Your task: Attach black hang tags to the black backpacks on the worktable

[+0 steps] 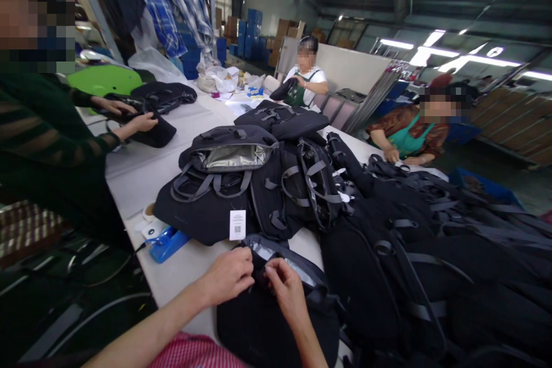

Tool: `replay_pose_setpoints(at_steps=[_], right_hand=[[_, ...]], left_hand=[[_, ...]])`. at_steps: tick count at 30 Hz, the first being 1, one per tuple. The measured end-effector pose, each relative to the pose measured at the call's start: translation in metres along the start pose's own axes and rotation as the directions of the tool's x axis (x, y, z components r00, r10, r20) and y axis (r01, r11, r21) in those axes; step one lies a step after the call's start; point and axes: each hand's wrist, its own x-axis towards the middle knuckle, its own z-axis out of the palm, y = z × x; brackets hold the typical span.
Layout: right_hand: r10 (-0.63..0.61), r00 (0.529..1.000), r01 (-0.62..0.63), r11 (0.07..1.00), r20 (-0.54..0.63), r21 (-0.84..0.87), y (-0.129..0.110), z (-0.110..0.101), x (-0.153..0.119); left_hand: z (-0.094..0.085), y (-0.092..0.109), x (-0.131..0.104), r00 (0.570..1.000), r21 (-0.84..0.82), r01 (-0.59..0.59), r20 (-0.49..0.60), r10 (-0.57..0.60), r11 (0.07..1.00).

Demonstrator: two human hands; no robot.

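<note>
A black bag (280, 322) with a silvery lining lies at the table's near edge. At its upper rim my left hand (228, 276) has its fingers curled on the dark fabric. Close to the right of it, my right hand (284, 282) pinches at the same rim with thumb and forefinger; what sits between the fingertips is too small and dark to name. Just beyond, a white tag (237, 225) hangs on a black bag (194, 207) with grey handles. Behind that lies an open bag (235, 155) showing its silver lining.
Black bags and straps (409, 264) are heaped on the right. A blue tape dispenser (170, 244) stands left on the white table (133, 178). A person at the left handles a black pouch (157, 129); two people work across the table.
</note>
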Motion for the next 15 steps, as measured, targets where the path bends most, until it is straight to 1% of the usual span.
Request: replay_pose_setpoints(at_steps=[1,2,3,4,5,6,7,8,11,13,15], right_hand=[[0.0,1.0,0.0,1.0,0.0,0.005,0.0,0.002,0.0],[0.0,1.0,0.0,1.0,0.0,0.01,0.0,0.004,0.0],[0.0,1.0,0.0,1.0,0.0,0.015,0.0,0.005,0.0],[-0.002,1.0,0.002,1.0,0.0,0.019,-0.001,0.005,-0.001],[-0.004,1.0,0.004,1.0,0.0,0.022,-0.001,0.004,-0.001],[-0.005,1.0,0.005,1.0,0.0,0.024,-0.001,0.003,-0.003],[-0.004,1.0,0.004,1.0,0.0,0.026,-0.002,0.002,-0.005],[-0.003,1.0,0.003,1.0,-0.003,0.029,-0.002,0.0,-0.007],[0.009,1.0,-0.008,0.999,-0.016,0.042,-0.002,-0.002,-0.014],[0.017,0.999,-0.016,0.999,-0.031,0.052,-0.001,-0.002,-0.018],[0.025,0.999,-0.022,0.998,-0.047,0.062,0.0,-0.002,-0.02]], left_hand=[[0.003,0.001,-0.001,0.998,-0.133,-0.055,-0.038,0.05,0.99],[0.008,0.001,-0.001,0.997,-0.31,-0.066,-0.065,0.048,0.948],[0.015,0.001,-0.001,0.998,-0.498,-0.032,-0.063,0.001,0.867],[0.022,0.0,-0.001,0.997,-0.66,0.027,-0.033,-0.064,0.751],[0.029,-0.001,-0.001,0.992,-0.774,0.09,0.016,-0.122,0.626],[0.035,-0.002,-0.001,0.985,-0.841,0.138,0.062,-0.16,0.523],[0.041,-0.002,-0.001,0.98,-0.878,0.162,0.088,-0.18,0.451],[0.045,-0.003,-0.001,0.977,-0.897,0.165,0.091,-0.195,0.41],[0.053,-0.003,-0.001,0.961,-0.932,0.164,0.077,-0.265,0.324],[0.056,0.0,-0.001,0.945,-0.942,0.172,0.075,-0.319,0.288],[0.058,0.004,-0.002,0.936,-0.94,0.181,0.075,-0.343,0.289]])
